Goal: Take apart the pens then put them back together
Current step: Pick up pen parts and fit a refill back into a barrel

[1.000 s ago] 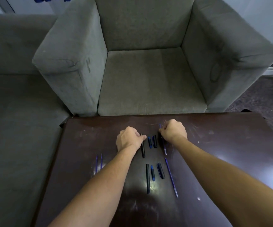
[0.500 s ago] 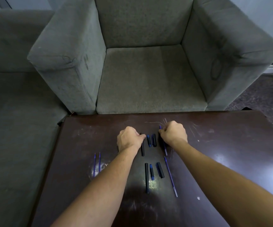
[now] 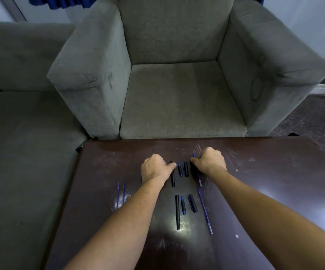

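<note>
Pen parts lie in two rows on the dark table (image 3: 264, 191). In the far row are a black barrel (image 3: 172, 178), a blue tip piece (image 3: 180, 170), a black cap (image 3: 186, 169) and a blue refill (image 3: 198, 177). My left hand (image 3: 154, 169) is curled, with its fingertips pinching the far end of that barrel. My right hand (image 3: 210, 160) is curled over the refill, whose tip sticks out beyond the fingers. The near row holds another barrel (image 3: 177, 212), blue piece (image 3: 183, 205), cap (image 3: 192, 203) and refill (image 3: 205, 211).
Two thin blue refills (image 3: 121, 194) lie side by side left of my left forearm. A grey armchair (image 3: 177, 98) stands right behind the table's far edge, and a grey sofa (image 3: 21, 133) runs along the left side.
Both hands stay at the far row of parts, almost still. The view has shifted a little as my head moved.
</note>
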